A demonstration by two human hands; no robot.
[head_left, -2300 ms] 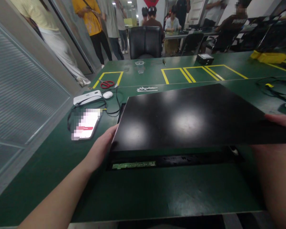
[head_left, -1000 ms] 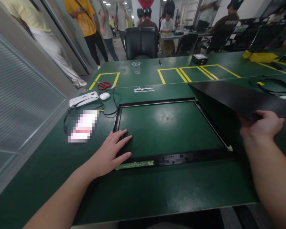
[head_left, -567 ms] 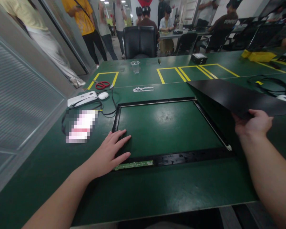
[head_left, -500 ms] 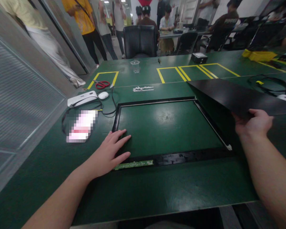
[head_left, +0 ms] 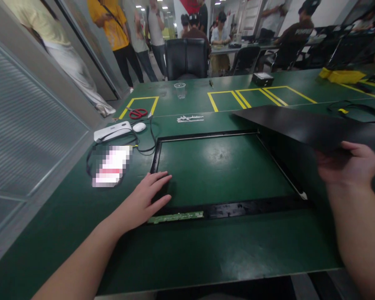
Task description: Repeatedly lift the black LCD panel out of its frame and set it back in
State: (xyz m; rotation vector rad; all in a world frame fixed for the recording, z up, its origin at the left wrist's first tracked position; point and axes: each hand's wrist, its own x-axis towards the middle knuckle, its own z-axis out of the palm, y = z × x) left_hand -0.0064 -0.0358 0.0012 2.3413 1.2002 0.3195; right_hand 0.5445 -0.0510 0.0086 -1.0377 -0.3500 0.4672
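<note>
A thin black rectangular frame [head_left: 228, 209] lies flat on the green table. Along its near left edge runs a narrow green circuit board [head_left: 178, 216]. My left hand [head_left: 146, 200] rests over the frame's near left corner, fingers spread, covering part of the left side and the board's end. On the right, my right hand [head_left: 350, 164] grips a dark flat panel [head_left: 300, 123] by its near edge, thumb on top and the other fingers underneath. The panel is held tilted above the table, past the frame's right side.
Left of the frame are a white device [head_left: 112, 131] with cables, a white mouse [head_left: 139, 127], a blurred-out pale item [head_left: 112, 166] and red scissors [head_left: 138, 113]. Beyond it lie small white pieces [head_left: 190, 118], a clear cup [head_left: 180, 91] and a black box [head_left: 262, 78]. People stand and sit behind.
My right hand has shifted right with the panel, whose tilt has changed and whose far left corner sits further left and lower. My left hand stays on the frame's corner. The view has moved slightly.
</note>
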